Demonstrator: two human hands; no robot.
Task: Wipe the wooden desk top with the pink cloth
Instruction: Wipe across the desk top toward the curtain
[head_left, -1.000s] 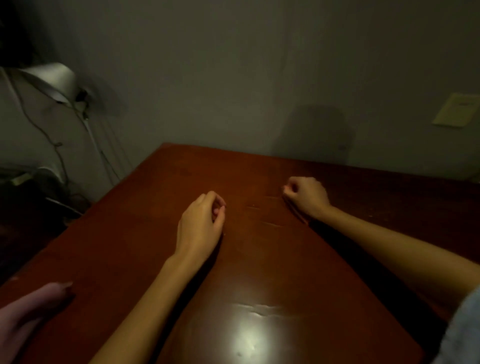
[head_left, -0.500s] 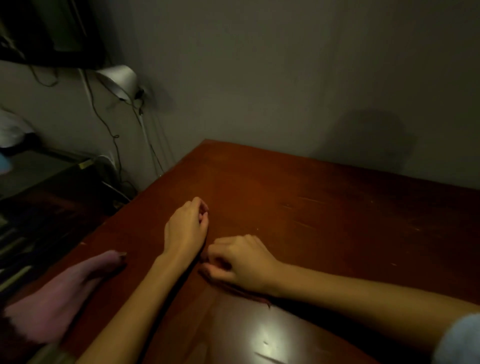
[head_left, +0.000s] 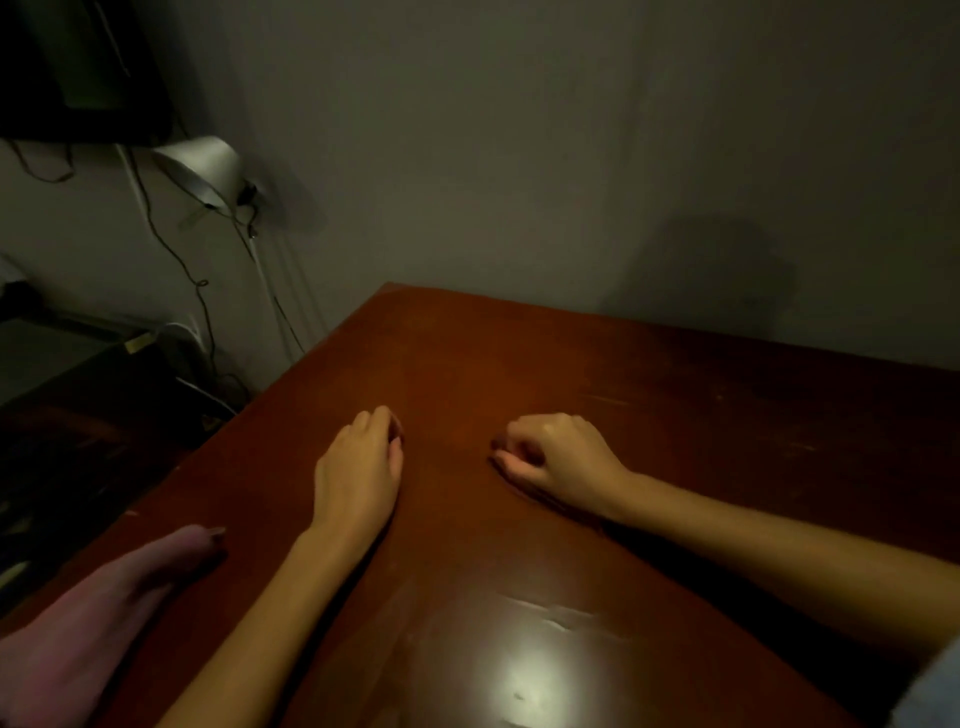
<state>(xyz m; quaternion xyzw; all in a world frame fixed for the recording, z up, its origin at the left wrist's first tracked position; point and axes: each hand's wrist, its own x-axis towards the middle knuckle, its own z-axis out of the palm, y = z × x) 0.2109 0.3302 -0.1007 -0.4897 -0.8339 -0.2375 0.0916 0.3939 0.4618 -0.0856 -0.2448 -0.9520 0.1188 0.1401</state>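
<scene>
The wooden desk top (head_left: 524, 358) is reddish brown and glossy, with a light glare near its front. A pink cloth (head_left: 98, 618) lies crumpled at the desk's front left corner, partly over the left edge, and neither hand touches it. My left hand (head_left: 358, 467) rests on the desk middle with loosely curled fingers, holding nothing. To its right, about a hand's width away, my right hand (head_left: 556, 462) rests in a fist with the thumb along the wood, also holding nothing.
A grey wall stands right behind the desk. A white lamp shade (head_left: 200, 166) and dangling cables (head_left: 171, 254) hang at the left, under a dark shelf (head_left: 67, 67). Low dark furniture (head_left: 78, 415) sits beyond the desk's left edge.
My right hand swept from the far middle of the desk in toward my left hand, then moved back out to the right. The view turned left. My left hand barely moved.
</scene>
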